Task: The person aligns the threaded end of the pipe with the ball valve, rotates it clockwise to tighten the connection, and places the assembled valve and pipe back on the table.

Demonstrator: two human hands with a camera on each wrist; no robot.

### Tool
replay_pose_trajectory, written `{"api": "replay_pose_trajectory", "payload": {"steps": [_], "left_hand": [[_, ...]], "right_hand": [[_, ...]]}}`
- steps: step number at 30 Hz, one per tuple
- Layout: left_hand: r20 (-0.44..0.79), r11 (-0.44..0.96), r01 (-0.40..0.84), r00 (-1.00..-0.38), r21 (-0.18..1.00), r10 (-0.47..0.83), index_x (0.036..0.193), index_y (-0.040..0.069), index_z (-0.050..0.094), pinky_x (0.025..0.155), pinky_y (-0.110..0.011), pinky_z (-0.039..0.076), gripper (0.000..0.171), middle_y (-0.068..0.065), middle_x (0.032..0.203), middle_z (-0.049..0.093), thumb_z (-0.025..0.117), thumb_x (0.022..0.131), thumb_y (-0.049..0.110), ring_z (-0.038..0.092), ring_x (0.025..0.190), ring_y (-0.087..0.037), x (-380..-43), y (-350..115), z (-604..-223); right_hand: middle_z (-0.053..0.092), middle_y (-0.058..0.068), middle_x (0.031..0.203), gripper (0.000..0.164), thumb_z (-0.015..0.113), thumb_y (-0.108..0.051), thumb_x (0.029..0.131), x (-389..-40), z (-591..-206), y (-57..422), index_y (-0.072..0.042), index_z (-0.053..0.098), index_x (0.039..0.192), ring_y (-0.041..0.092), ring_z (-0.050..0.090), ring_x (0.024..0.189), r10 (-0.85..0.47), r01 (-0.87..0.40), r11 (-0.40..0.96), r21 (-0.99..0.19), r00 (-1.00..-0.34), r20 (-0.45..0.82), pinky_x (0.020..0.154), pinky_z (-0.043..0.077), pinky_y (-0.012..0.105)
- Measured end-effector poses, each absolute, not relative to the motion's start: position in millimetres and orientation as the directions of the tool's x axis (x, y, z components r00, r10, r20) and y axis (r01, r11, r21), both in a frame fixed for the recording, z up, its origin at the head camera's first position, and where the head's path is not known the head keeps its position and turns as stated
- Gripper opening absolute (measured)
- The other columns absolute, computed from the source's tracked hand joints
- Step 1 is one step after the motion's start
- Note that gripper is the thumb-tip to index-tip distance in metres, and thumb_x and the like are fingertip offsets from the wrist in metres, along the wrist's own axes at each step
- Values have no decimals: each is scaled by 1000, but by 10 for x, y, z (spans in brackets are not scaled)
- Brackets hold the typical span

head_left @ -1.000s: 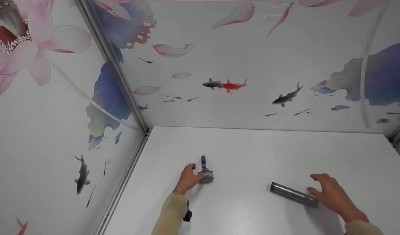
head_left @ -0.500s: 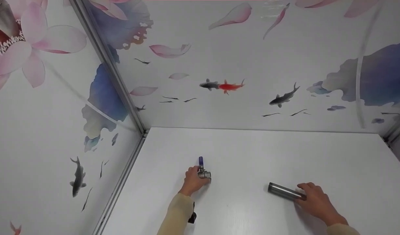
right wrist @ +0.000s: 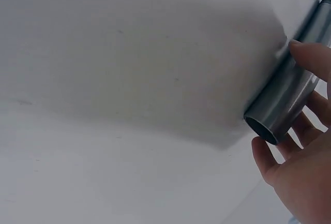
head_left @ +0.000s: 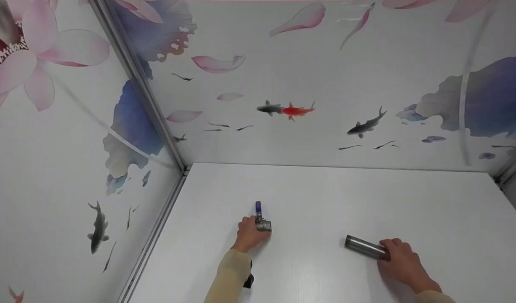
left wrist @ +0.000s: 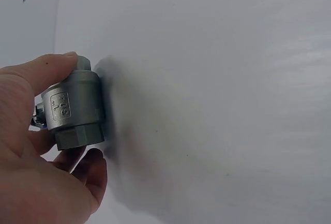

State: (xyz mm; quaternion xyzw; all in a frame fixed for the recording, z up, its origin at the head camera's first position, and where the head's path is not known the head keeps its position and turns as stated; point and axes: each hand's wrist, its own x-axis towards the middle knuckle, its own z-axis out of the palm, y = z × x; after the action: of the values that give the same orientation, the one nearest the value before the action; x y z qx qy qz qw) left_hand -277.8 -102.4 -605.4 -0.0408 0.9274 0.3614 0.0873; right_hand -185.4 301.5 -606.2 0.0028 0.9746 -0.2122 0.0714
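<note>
A metal ball valve [head_left: 264, 226] with a blue lever handle [head_left: 258, 207] is on the left part of the white table. My left hand [head_left: 247, 235] grips its body, thumb at one end and fingers round the other, as the valve [left wrist: 77, 105] shows in the left wrist view. To the right lies a grey metal pipe [head_left: 363, 246], slanting down towards my right hand [head_left: 403, 261]. That hand holds the pipe near its closer end. In the right wrist view the thumb lies along one side of the pipe [right wrist: 284, 94], with fingers curled at the other; its open end faces the camera.
The white table [head_left: 312, 202] meets a back wall [head_left: 241, 147] printed with fish and petals. A metal frame strip [head_left: 157, 235] runs along its left edge, beside another printed wall. A black object [head_left: 248, 280] sits at the left wrist.
My right hand has moved left onto the pipe and taken hold of it. The left hand has closed its grip round the valve, which turned slightly.
</note>
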Motion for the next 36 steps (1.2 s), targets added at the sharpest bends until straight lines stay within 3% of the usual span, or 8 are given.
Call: {"api": "replay_pose_trajectory", "payload": {"steps": [10,21,28,36], "left_hand": [[-183,736,-120,-983,666,6,122,1,46,86,-45,41,64,-12,109,45,73,70,28,41,102,-26,-2775,-1029,-6073],[-142,746,-78,-990,661,22,118,2,50,81,-44,42,58,-11,104,47,72,71,27,42,99,-27,-2761,-1034,-6083],[-178,728,-100,-984,678,31,126,2,44,85,-45,41,66,-11,108,47,71,72,28,41,103,-27,-2761,-1051,-6097],[-149,733,-75,-988,676,35,122,4,47,83,-43,42,61,-8,105,49,73,72,28,42,100,-26,-2767,-1054,-6110]], "right_hand": [[52,15,108,40,65,-12,78,-1842,-6085,2979,-3,52,115,33,46,99,-23,30,918,-396,-992,-128,73,40,54],[51,12,105,34,63,-11,81,-1820,-6107,2909,-6,52,113,30,45,96,1,42,930,-366,-994,-112,71,39,53],[51,11,103,31,62,-10,81,-1805,-6125,2898,-6,51,109,29,46,93,-1,31,938,-344,-996,-93,70,39,54],[51,12,103,30,63,-10,80,-1817,-6126,2906,-5,50,108,31,46,95,-16,19,938,-347,-995,-96,73,38,57]]}}
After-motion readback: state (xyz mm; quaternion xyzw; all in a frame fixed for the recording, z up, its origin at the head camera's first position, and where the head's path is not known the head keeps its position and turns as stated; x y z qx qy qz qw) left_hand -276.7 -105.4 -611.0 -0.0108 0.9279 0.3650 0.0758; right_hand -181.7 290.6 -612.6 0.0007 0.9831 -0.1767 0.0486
